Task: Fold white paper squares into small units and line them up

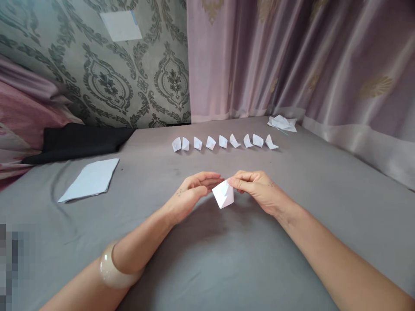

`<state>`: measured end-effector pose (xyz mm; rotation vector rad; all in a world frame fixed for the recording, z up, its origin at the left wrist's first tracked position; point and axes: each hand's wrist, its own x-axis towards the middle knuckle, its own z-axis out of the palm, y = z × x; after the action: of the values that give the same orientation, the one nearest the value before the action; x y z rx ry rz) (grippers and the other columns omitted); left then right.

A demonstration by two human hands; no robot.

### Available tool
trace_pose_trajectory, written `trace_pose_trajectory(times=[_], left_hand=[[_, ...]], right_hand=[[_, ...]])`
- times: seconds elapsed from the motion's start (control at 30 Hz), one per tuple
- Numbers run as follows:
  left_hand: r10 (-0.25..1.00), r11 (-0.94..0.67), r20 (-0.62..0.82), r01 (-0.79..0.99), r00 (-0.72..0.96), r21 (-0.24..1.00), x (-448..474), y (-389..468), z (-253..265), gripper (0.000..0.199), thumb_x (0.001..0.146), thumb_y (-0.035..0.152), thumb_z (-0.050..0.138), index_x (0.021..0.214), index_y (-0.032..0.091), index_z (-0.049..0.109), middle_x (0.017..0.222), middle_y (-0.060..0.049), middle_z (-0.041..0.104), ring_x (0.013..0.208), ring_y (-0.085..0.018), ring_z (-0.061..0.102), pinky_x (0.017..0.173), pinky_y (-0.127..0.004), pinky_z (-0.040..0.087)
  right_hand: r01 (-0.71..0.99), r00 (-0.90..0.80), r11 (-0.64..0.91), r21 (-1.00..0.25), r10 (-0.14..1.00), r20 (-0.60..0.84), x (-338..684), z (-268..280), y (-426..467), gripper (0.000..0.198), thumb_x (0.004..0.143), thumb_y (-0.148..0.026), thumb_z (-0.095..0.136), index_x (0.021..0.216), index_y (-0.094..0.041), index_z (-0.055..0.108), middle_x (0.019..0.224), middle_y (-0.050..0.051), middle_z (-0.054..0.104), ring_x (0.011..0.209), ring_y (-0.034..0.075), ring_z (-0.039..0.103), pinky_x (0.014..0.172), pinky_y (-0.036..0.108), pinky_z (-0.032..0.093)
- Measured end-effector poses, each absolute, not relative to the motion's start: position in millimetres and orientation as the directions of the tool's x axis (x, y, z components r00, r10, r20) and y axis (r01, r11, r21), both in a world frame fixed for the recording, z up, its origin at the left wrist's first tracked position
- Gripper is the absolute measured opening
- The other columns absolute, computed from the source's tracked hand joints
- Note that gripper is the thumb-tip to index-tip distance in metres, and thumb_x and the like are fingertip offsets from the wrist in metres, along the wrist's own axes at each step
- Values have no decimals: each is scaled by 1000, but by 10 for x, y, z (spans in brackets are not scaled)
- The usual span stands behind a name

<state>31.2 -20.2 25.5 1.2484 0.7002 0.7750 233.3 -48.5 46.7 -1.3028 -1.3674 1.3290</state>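
Note:
A small white folded paper piece (223, 194) is held above the grey sheet, its creased, pointed face turned toward me. My right hand (254, 185) pinches its upper right corner between thumb and fingers. At its left edge is my left hand (193, 192), fingers stretched out and thumb apart from them; some fingertips pass behind the paper, and whether they touch it I cannot tell. Beyond both hands, several similar folded paper pieces (210, 143) stand in a row.
On the left lies a stack of white paper (92, 179), with a black cloth (81, 140) behind it. More folded paper (282, 123) is heaped at the far right. Pink curtains (227, 65) and a patterned wall (129, 82) bound the back of the grey sheet (227, 268).

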Motion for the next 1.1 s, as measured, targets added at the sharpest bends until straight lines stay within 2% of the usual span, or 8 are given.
trace_pose_trajectory(times=[0.07,0.17,0.37,0.53,0.63,0.77,0.93,1.1], left_hand=[[824,170,-102,-72,557,983,305,-212,275,32,83,30,58,110,15,65,115,-14,67,113,-28,59,96,-42,44],[773,171,-162,44,613,984,321,-265,307,38,83,44,61,108,16,68,103,-11,71,98,-25,64,87,-38,47],[760,247,-230,57,607,967,359,-300,275,30,72,44,73,86,17,73,79,-6,72,70,-17,64,65,-29,49],[818,363,-279,-75,504,929,367,-235,218,30,69,40,76,84,14,74,80,-8,71,69,-16,65,64,-27,51],[867,337,-251,-134,431,932,368,-213,198,28,69,39,77,82,14,73,81,-8,72,71,-16,65,67,-28,52],[868,336,-250,-138,429,932,371,-229,201,26,69,37,77,80,14,72,78,-7,71,71,-16,65,67,-28,52],[846,366,-273,-127,458,922,365,-244,207,27,70,38,77,80,13,72,78,-8,71,74,-18,67,70,-30,52],[848,320,-241,-93,472,943,351,-239,185,31,77,44,69,76,13,72,77,-8,70,73,-17,65,69,-29,50]], right_hand=[[181,-147,-78,-980,983,-106,2307,472,-502,19,74,-38,68,69,-21,73,76,-1,59,70,11,52,73,29,41],[249,-169,-54,-967,981,-98,2241,475,-537,17,76,-35,65,71,-21,73,80,0,61,76,13,58,75,29,43],[268,-191,1,-963,980,-52,2184,464,-559,17,78,-35,64,74,-21,73,82,0,63,76,14,61,74,30,46],[181,-65,-106,-978,991,-120,2198,434,-535,31,79,-47,63,91,-20,73,87,5,69,82,17,62,74,31,49],[147,-126,-185,-972,971,-204,2184,407,-539,35,76,-50,67,94,-19,72,92,7,70,86,18,63,73,31,50],[125,-223,-208,-970,947,-232,2150,377,-559,36,77,-48,68,98,-19,72,94,7,72,88,17,64,76,30,50],[91,-250,-240,-966,934,-255,2166,336,-548,35,75,-49,69,92,-18,74,84,6,73,76,13,64,72,28,49],[67,-239,-327,-943,912,-333,2196,319,-525,35,69,-49,74,82,-17,75,70,4,70,66,11,62,65,25,49]])
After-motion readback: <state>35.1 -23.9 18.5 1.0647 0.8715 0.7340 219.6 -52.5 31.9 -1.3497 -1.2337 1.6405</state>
